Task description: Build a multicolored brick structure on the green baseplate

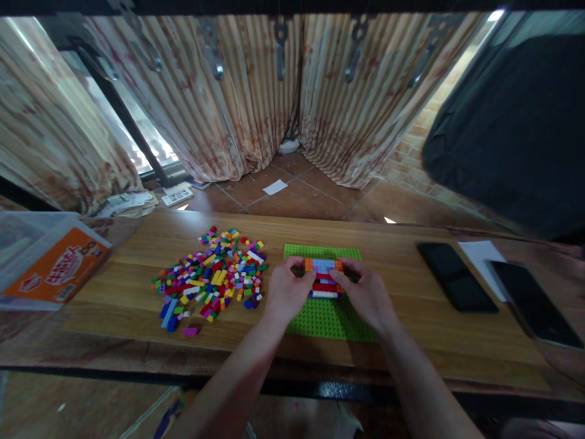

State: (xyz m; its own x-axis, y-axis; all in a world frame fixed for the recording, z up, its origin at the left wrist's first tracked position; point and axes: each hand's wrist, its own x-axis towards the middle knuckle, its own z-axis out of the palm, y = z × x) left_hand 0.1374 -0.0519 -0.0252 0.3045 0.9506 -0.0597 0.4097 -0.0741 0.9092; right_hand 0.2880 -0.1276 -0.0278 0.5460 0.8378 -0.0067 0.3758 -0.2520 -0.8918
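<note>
A small block of joined toy bricks (325,278) sits over the green baseplate (331,320), showing orange, light blue, red and white rows. My left hand (289,286) grips its left side, thumb on the near face and fingers around the edge. On the opposite side my right hand (365,289) holds it the same way. The fingertips are partly hidden behind the bricks. Whether the block touches the plate I cannot tell. To the left of my left hand lies a spread pile of loose coloured bricks (219,277).
A clear plastic box with an orange label (55,268) stands at the table's left end. Two dark phones, one nearer (457,277) and one farther right (534,303), lie on the right beside white paper (485,259). A pink brick (191,331) lies near the front edge.
</note>
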